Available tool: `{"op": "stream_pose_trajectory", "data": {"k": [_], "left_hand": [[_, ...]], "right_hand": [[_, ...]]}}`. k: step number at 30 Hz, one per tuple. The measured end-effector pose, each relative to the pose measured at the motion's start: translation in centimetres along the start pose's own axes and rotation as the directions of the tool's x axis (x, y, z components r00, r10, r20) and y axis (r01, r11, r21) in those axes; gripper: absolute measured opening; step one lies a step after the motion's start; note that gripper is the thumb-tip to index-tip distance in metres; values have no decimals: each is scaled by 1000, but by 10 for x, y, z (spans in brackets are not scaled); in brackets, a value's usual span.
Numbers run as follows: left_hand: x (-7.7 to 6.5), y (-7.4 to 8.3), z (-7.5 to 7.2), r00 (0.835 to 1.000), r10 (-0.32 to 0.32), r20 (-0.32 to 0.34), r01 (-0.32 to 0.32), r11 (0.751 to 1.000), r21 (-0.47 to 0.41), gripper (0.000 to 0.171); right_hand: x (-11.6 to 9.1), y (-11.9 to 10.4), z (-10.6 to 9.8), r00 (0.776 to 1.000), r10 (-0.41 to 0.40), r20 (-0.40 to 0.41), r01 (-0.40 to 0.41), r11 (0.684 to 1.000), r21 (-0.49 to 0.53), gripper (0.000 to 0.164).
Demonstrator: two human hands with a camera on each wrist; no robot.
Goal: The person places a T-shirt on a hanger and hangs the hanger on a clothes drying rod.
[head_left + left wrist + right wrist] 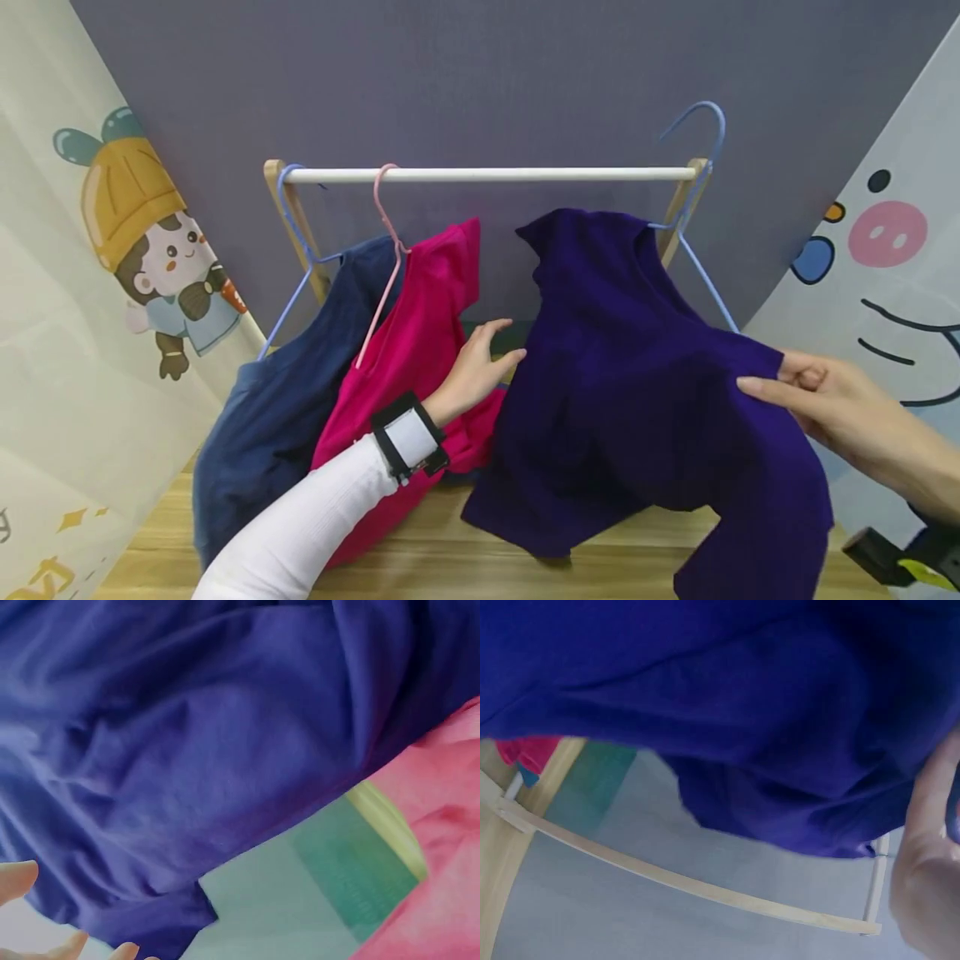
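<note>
A dark purple shirt (pixel 615 358) hangs at the right end of the rack on a light blue hanger (pixel 697 250). The hanger's hook rises above the bar's end; whether it rests on the bar I cannot tell. My right hand (pixel 855 408) pinches the shirt's right shoulder edge between thumb and fingers. Near the shirt's left side is my left hand (pixel 480 367), fingers spread and holding nothing. In the left wrist view its fingertips (pixel 71 946) show below the purple cloth (pixel 187 772). The right wrist view has the thumb side of my right hand (pixel 930 877) against the fabric.
A white bar (pixel 525 174) spans the wooden rack (pixel 296 217). Left on it hang a navy shirt (pixel 277 417) on a blue hanger (pixel 303 250) and a bright pink shirt (pixel 420 325) on a pink hanger (pixel 386 221). Below is a wood-patterned tabletop (pixel 420 558); a grey panel (pixel 487 83) stands behind.
</note>
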State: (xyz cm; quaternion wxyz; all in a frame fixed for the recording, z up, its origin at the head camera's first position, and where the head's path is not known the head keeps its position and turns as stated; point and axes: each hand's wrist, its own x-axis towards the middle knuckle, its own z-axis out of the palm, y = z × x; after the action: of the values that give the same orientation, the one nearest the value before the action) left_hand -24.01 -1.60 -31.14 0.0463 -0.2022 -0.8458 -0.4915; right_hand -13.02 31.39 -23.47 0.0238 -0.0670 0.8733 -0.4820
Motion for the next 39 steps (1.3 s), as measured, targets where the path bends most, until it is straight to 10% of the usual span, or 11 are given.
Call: {"op": "stream_pose_trajectory", "data": {"k": [17,25,34,39], "left_hand": [[-14,-12,5,997,74,-28,-72,996,58,36],[-23,-18,9,998,59,27,-61,996,62,36],[-29,-24,11,995,105,5,-105,991,82,35],[-34,-26,12,995,100,-2,-99,992,78,34]], "right_hand": [[54,-3,10,995,-48,85,46,999,20,12],[51,9,16,997,-46,55,55,981,-184,23],[45,11,16,983,-181,-32,149,887,-436,30],[36,6,32,883,-449,-136,298,761,-577,40]]}}
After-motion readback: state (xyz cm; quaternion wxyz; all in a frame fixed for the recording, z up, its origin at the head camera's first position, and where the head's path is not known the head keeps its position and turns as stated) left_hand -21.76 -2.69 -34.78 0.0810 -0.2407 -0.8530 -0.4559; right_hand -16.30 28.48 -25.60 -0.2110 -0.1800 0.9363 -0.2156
